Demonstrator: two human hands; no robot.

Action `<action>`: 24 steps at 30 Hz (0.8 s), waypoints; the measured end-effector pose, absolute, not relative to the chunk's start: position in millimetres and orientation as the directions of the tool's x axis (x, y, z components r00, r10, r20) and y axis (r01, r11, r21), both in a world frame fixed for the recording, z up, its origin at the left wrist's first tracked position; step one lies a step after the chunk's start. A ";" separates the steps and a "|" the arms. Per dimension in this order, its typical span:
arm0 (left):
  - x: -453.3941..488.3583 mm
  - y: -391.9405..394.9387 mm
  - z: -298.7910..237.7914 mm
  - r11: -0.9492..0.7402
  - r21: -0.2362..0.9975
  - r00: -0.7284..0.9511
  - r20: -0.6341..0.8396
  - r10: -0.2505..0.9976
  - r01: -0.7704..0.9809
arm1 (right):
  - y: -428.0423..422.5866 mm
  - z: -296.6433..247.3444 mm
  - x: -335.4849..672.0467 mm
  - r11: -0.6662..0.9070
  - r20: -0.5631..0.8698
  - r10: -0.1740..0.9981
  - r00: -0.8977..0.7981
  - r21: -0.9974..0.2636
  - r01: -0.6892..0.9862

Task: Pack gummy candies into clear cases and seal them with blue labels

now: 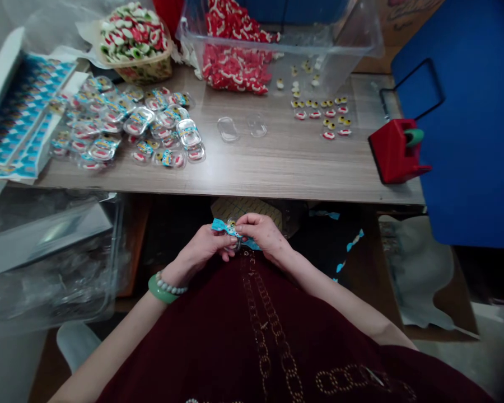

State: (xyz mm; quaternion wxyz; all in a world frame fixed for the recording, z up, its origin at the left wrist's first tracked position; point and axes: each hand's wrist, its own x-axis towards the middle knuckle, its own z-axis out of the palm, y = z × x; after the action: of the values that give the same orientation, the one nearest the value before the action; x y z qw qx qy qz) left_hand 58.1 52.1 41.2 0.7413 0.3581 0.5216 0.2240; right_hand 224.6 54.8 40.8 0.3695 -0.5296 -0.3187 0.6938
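Presently, both hands are together in front of the body, below the near edge of the worktop. The left hand has its fingers closed on a small clear case, with the thumb lying over its front. The right hand pinches from the other side, its thumb and fingertips pressing on a blue printed label, which lies across the case. One end of this label sticks out toward the left, and the other end shows under the right hand. What is inside the case is mostly hidden by the fingers.

On the worktop, at the left, lies a heap of closed packs with similar blue labels, next to printed sheets. Near the middle are two clear shells, lying apart from each other. To their right, small yellow and red pieces are set in short rows. Further right stands a red tape dispenser with a green core. Behind, a basket is heaped with red, white and green pieces, and a large transparent bin contains many red and white pieces.
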 end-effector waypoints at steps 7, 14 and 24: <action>58.2 51.3 34.8 0.671 0.739 0.378 -0.607 0.699 -0.055 | 53.8 38.1 226.5 -0.536 -0.521 0.844 -0.130 -0.808 -0.245; 64.8 51.1 34.8 0.687 0.718 0.344 -0.620 0.705 -0.113 | 50.9 37.1 226.9 -0.436 -0.437 0.900 -0.004 -0.899 -0.028; 70.5 50.2 28.0 0.670 0.723 0.313 -0.606 0.731 -0.166 | 53.8 34.7 226.9 -0.431 -0.431 0.902 0.024 -0.899 0.071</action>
State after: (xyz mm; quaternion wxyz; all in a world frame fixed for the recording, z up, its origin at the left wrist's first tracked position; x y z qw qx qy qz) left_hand 70.5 50.2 28.0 0.7606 0.2792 0.5067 0.2948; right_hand 226.9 53.8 34.7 0.3601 -0.6184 -0.3933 0.5773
